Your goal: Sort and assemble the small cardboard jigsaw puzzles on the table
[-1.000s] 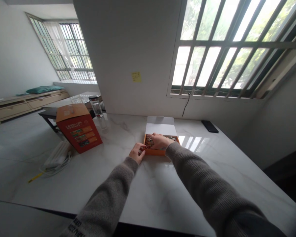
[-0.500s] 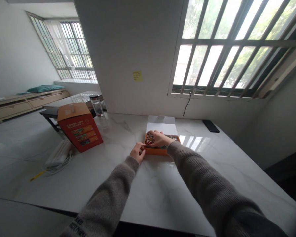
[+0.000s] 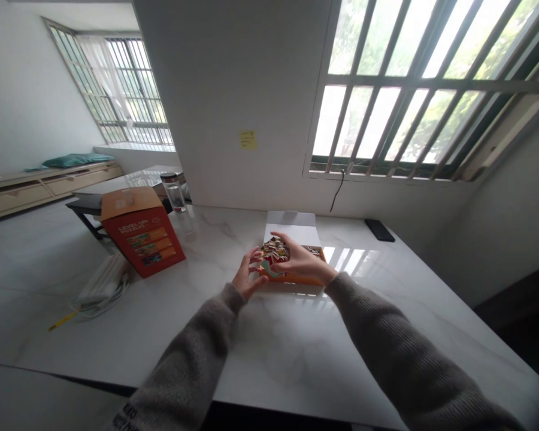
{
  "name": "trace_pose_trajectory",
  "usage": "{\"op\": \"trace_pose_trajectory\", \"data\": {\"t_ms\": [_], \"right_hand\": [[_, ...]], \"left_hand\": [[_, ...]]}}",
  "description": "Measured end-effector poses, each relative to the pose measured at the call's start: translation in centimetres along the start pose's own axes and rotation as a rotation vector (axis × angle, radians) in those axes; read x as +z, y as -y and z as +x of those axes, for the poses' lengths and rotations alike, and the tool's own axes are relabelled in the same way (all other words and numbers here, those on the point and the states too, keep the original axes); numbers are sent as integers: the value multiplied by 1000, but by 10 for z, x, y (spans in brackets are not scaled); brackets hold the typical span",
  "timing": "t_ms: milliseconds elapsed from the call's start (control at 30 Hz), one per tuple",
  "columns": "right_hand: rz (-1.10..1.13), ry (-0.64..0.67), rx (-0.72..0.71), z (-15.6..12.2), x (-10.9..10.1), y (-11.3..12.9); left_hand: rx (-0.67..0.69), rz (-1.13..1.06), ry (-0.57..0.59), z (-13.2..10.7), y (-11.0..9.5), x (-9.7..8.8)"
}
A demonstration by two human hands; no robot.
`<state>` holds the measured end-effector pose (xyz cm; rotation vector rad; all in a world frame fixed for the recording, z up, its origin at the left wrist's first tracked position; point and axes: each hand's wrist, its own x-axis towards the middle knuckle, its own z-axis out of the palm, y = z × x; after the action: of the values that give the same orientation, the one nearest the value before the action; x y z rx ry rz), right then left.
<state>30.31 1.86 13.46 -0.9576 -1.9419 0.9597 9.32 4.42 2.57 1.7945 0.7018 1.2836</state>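
Observation:
A shallow orange box (image 3: 303, 279) with its white lid (image 3: 291, 220) folded back stands on the table. Jigsaw pieces (image 3: 314, 251) lie in it. My right hand (image 3: 303, 258) curves around a clump of puzzle pieces (image 3: 276, 250) over the box's left part, thumb below and fingers above. Facing it from the left is my left hand (image 3: 248, 274), its fingers apart and bent, with nothing in them. Its fingertips come close to the clump; whether they touch it I cannot tell. My right hand hides part of the box's inside.
On the marble-patterned table (image 3: 278, 353), a red puzzle carton (image 3: 146, 239) stands at left, with a glass bottle (image 3: 175, 194) behind it. A white power strip (image 3: 101, 284) with its cable lies beside the carton. At back right rests a black phone (image 3: 379, 230).
My right hand has drawn back and opened wider around a clump of puzzle pieces that now shows. My left hand has let go of the box's edge and spread its fingers.

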Motion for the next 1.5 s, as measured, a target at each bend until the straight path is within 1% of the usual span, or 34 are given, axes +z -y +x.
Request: {"op": "trace_pose_trajectory", "data": {"t_ms": [100,167,267,367,533,600,667,733,833,900,967,1067,1133,1267,1367,1500], "right_hand": [[49,-3,38,-20,16,1],[52,-16,85,-27,22,-1],[-29,-47,158,-30,27,-7],[-149,-86,175,-28,32,-11],[-174,-62,152,-29,42,-9],[-153,-54,136,-33,43,-7],[-111,-72,104,-40,43,-6],[-49,-149,70,-50,43,-8],[19,-340,41,-69,43,-20],[-3,-434,34,-85,44,-31],[-69,-470,40,-100,44,-43],[-141,-454,67,-119,47,-53],[-155,-417,46,-128,51,-52],[-214,-253,-35,-136,63,-41],[-285,-136,3,-138,70,-37],[-322,-18,52,-140,73,-41]], "left_hand": [[-28,-119,114,-4,-13,7],[-71,-228,139,-7,-19,14],[-145,-322,119,-10,-23,23],[-200,-336,91,-14,-21,26],[-186,-356,67,-17,-20,28],[-178,-372,62,-18,-25,30],[-158,-374,82,-21,-31,31],[-143,-343,127,-26,-37,33],[-132,-228,214,-36,-41,35],[-92,-98,257,-45,-39,38],[-20,51,292,-53,-37,41],[76,201,339,-60,-35,46],[115,248,346,-61,-34,48],[159,277,347,-59,-28,48],[174,271,372,-59,-21,49],[143,274,364,-61,-14,55]]}}
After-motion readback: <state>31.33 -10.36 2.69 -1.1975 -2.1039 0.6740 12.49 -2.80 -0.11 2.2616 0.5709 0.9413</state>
